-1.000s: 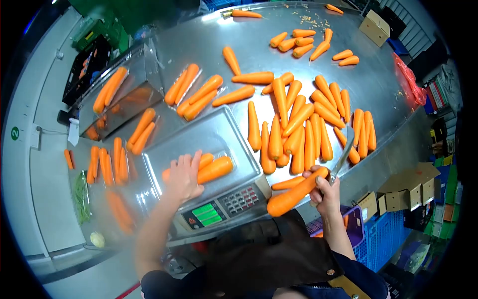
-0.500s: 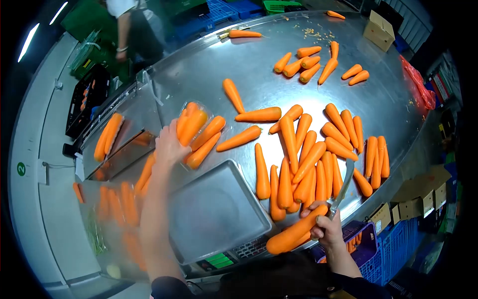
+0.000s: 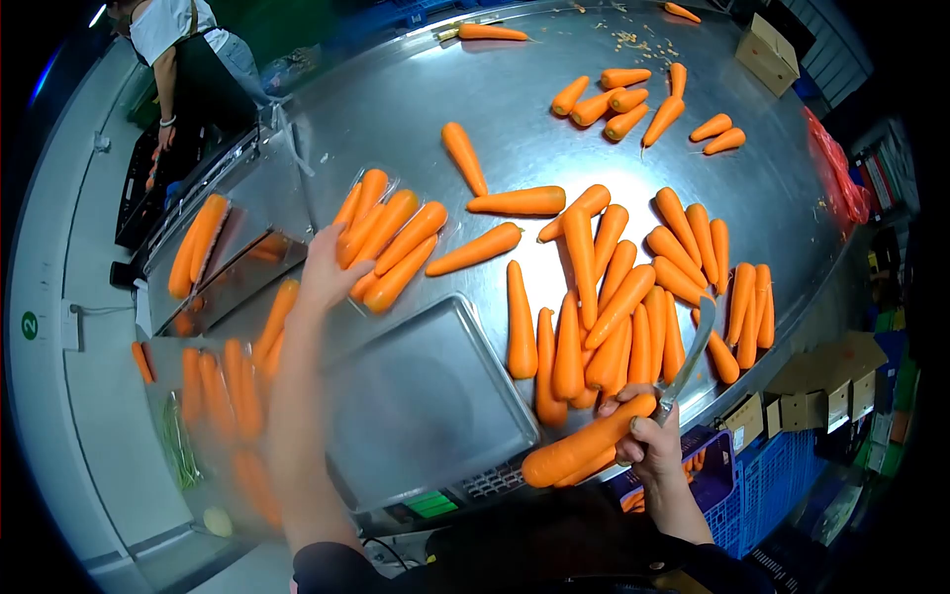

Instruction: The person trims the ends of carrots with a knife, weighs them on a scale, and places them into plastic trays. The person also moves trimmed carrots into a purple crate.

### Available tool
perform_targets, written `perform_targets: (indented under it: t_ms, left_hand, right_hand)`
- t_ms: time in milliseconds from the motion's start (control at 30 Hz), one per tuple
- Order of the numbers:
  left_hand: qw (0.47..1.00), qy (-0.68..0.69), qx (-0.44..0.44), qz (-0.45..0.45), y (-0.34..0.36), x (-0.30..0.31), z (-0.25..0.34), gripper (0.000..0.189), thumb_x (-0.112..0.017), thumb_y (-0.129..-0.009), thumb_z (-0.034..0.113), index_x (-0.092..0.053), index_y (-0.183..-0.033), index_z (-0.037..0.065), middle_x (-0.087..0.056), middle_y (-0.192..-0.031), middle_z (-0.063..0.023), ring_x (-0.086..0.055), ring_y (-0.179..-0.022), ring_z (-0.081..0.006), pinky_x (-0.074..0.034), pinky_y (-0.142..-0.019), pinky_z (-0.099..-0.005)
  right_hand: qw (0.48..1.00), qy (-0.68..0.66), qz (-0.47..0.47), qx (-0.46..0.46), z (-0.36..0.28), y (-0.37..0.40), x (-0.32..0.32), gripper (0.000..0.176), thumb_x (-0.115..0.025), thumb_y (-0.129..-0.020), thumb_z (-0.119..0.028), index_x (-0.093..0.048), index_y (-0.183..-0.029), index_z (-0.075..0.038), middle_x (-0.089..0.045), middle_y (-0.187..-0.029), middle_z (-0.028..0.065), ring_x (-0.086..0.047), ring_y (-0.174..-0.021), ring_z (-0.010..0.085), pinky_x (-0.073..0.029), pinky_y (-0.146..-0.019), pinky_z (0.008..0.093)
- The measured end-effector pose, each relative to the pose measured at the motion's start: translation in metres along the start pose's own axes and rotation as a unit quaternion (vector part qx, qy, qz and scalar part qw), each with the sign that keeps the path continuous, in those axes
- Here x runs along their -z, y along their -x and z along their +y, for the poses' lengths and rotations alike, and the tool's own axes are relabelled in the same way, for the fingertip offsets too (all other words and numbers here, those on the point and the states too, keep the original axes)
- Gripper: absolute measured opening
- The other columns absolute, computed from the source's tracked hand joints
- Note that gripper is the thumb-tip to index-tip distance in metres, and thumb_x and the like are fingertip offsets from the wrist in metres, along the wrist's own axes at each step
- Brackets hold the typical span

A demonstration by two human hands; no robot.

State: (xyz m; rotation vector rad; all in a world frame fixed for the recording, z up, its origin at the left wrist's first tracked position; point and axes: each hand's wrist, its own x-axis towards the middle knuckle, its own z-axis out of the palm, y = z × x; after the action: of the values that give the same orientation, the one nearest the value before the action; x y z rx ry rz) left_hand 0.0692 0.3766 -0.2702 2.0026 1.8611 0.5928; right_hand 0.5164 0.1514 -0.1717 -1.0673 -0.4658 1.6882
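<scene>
Orange carrots (image 3: 386, 228) with smooth, tapering bodies lie side by side in clear plastic near the upper left corner of the scale's square, silvery metal pan (image 3: 426, 396). The left hand (image 3: 332, 269) reaches across to their near left end, its thumb set apart from the fingers and touching them; the fingertips are partly hidden, so whether it grips cannot be told. The pan holds nothing, and the green lit display (image 3: 430, 505) and the grey keypad (image 3: 495, 482) show at its lower edge.

The right hand (image 3: 648, 441) is closed around a knife with a curved steel blade (image 3: 696, 346), which points up and away, and also pinches a thick orange carrot (image 3: 584, 451) between thumb and fingers. Another carrot shows partly beneath that one; whether it is held too cannot be told.

A heap of loose orange carrots (image 3: 628, 322) lies on the shiny steel table (image 3: 366, 104) to the right of the pan, with a smaller group (image 3: 623, 104) farther back. Beyond that group, a small brown cardboard box (image 3: 768, 56) stands near a crumpled red plastic bag (image 3: 839, 178) at the table's right edge. A purple plastic crate (image 3: 714, 475) sits below the right side, next to a blue one (image 3: 777, 485). At the upper left, another person (image 3: 183, 45) in a white top leans over a black crate (image 3: 139, 198).
</scene>
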Motion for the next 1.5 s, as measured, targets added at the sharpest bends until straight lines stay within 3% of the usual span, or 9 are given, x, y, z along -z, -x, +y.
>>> perform_targets:
  t_ms: [133, 267, 333, 467, 633, 933, 1167, 1367, 1500]
  left_hand:
    - [0.988, 0.039, 0.119, 0.088, 0.125, 0.073, 0.039, 0.047, -0.069, -0.089, 0.027, -0.059, -0.125, -0.001, -0.068, -0.106, -0.0128, -0.064, -0.097, -0.0217, -0.049, -0.086, -0.0316]
    - [0.909, 0.022, 0.358, 0.212, 0.249, 0.117, 0.117, 0.039, -0.058, -0.096, 0.03, -0.065, -0.113, -0.004, -0.068, -0.099, -0.0206, -0.066, -0.09, -0.0302, -0.05, -0.082, -0.0373]
    - [0.932, -0.147, 0.29, 0.16, 0.356, 0.104, -0.027, 0.04, -0.058, -0.095, 0.033, -0.067, -0.107, -0.004, -0.068, -0.095, -0.0244, -0.066, -0.089, -0.0375, -0.05, -0.08, -0.0423]
    - [0.87, -0.223, 0.431, -0.079, 0.482, 0.028, -0.133, 0.044, -0.062, -0.091, 0.035, -0.068, -0.093, -0.008, -0.067, -0.084, -0.0285, -0.066, -0.087, -0.0444, -0.051, -0.077, -0.0483]
    - [0.918, -0.294, 0.263, -0.029, 0.473, -0.016, -0.042, 0.028, -0.072, -0.081, 0.021, -0.069, -0.085, -0.007, -0.068, -0.088, -0.0286, -0.067, -0.086, -0.0424, -0.053, -0.074, -0.0484]
    - [0.895, -0.28, 0.347, -0.013, 0.459, -0.009, -0.064, 0.035, -0.086, -0.064, 0.02, -0.068, -0.081, -0.004, -0.069, -0.082, -0.0218, -0.066, -0.078, -0.039, -0.051, -0.072, -0.0446]
    - [0.886, -0.283, 0.361, 0.067, 0.478, 0.014, -0.106, 0.03, -0.074, -0.082, 0.024, -0.062, -0.085, -0.003, -0.065, -0.081, -0.0233, -0.061, -0.075, -0.0403, -0.048, -0.071, -0.0458]
    - [0.946, -0.206, 0.087, 0.236, 0.407, 0.059, 0.022, 0.024, -0.067, -0.09, 0.023, -0.061, -0.089, 0.0, -0.062, -0.078, -0.019, -0.059, -0.071, -0.0374, -0.046, -0.066, -0.0448]
    - [0.971, -0.218, 0.009, 0.093, 0.327, 0.03, 0.119, 0.024, -0.068, -0.089, 0.023, -0.059, -0.084, 0.002, -0.06, -0.078, -0.0161, -0.059, -0.069, -0.035, -0.046, -0.065, -0.0419]
  right_hand:
    - [0.999, -0.029, -0.005, 0.018, 0.002, 0.02, 0.009, 0.044, -0.071, -0.08, -0.015, -0.052, -0.116, 0.004, -0.069, -0.098, 0.0233, -0.037, -0.037, 0.006, -0.03, -0.035, 0.0187]
    - [1.0, -0.006, 0.0, 0.014, 0.0, 0.039, 0.018, 0.035, -0.069, -0.081, -0.012, -0.055, -0.111, 0.002, -0.069, -0.099, 0.0222, -0.038, -0.039, 0.0058, -0.03, -0.036, 0.018]
    - [0.999, 0.025, -0.017, 0.014, -0.002, 0.049, 0.018, 0.038, -0.069, -0.081, -0.013, -0.053, -0.111, 0.002, -0.068, -0.099, 0.0219, -0.038, -0.04, 0.0056, -0.031, -0.037, 0.0186]
    - [0.998, 0.049, -0.038, -0.013, -0.001, 0.07, 0.009, 0.036, -0.069, -0.08, -0.01, -0.053, -0.11, 0.002, -0.068, -0.1, 0.0216, -0.039, -0.041, 0.0048, -0.031, -0.039, 0.0183]
    - [0.993, 0.038, -0.113, -0.014, 0.014, 0.096, 0.002, 0.027, -0.069, -0.087, -0.008, -0.056, -0.109, -0.002, -0.071, -0.098, 0.0148, -0.044, -0.046, 0.0028, -0.034, -0.042, 0.0163]
    - [0.989, 0.081, -0.11, -0.05, 0.037, 0.122, 0.015, 0.034, -0.074, -0.086, -0.019, -0.056, -0.11, -0.002, -0.072, -0.093, 0.0059, -0.046, -0.049, 0.0015, -0.035, -0.044, 0.0163]
    - [0.995, 0.057, -0.076, -0.035, 0.031, 0.131, 0.038, 0.033, -0.074, -0.086, -0.018, -0.056, -0.109, -0.002, -0.072, -0.093, 0.0054, -0.045, -0.048, 0.0013, -0.036, -0.043, 0.016]
    - [0.996, 0.061, -0.061, -0.008, 0.026, 0.125, 0.061, 0.03, -0.073, -0.086, -0.016, -0.057, -0.106, 0.0, -0.072, -0.092, 0.0074, -0.045, -0.044, 0.0017, -0.035, -0.041, 0.0169]
    - [0.997, 0.034, -0.062, -0.008, 0.025, 0.122, 0.063, 0.032, -0.072, -0.086, -0.014, -0.055, -0.109, 0.0, -0.072, -0.092, 0.0101, -0.045, -0.046, 0.0028, -0.034, -0.041, 0.0176]
